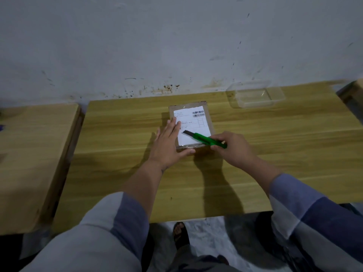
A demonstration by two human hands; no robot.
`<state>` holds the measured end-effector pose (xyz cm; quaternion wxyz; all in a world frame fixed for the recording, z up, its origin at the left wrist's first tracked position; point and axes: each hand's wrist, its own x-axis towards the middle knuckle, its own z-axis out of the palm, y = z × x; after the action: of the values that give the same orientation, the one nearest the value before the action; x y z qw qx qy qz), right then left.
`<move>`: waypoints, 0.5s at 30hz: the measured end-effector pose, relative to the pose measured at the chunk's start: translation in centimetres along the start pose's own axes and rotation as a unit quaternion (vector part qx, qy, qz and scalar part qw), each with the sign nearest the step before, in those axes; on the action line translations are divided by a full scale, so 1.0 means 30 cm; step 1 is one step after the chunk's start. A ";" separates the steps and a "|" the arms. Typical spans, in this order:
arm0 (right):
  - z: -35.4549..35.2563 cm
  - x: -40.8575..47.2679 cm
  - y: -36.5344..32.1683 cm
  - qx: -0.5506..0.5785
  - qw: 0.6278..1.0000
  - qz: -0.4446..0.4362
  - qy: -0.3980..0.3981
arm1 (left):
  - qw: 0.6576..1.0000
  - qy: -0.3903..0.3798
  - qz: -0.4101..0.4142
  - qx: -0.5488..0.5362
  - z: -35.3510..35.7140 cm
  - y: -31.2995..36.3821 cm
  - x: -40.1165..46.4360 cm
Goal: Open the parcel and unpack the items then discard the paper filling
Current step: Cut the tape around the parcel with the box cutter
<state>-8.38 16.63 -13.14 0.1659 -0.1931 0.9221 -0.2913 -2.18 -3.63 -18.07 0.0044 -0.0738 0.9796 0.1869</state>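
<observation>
A small brown cardboard parcel with a white shipping label lies flat in the middle of the wooden table. My left hand lies flat against the parcel's left side, fingers on the label and thumb along the near edge. My right hand grips a green utility knife. Its blade is extended and points left over the label near the parcel's front edge. The parcel is closed and its contents are hidden.
A clear plastic container stands at the table's back right by the stained wall. A second wooden surface adjoins on the left. Another wooden piece shows at the far right. My sandalled foot is on the floor below.
</observation>
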 end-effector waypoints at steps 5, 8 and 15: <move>-0.009 -0.025 -0.019 -0.203 0.972 -0.116 0.014 | 0.998 -0.038 0.043 0.016 -0.042 -0.043 0.004; -0.009 -0.026 -0.038 -0.253 0.954 -0.156 0.028 | 0.998 -0.042 0.044 0.032 -0.046 -0.037 0.002; -0.028 -0.029 -0.065 -0.284 0.940 -0.183 0.038 | 0.997 -0.051 0.034 0.049 -0.049 -0.032 0.000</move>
<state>-7.49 15.94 -11.14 0.0125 -0.3865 0.9208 -0.0502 -2.00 -5.06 -17.05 0.0511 -0.0308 0.9880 0.1425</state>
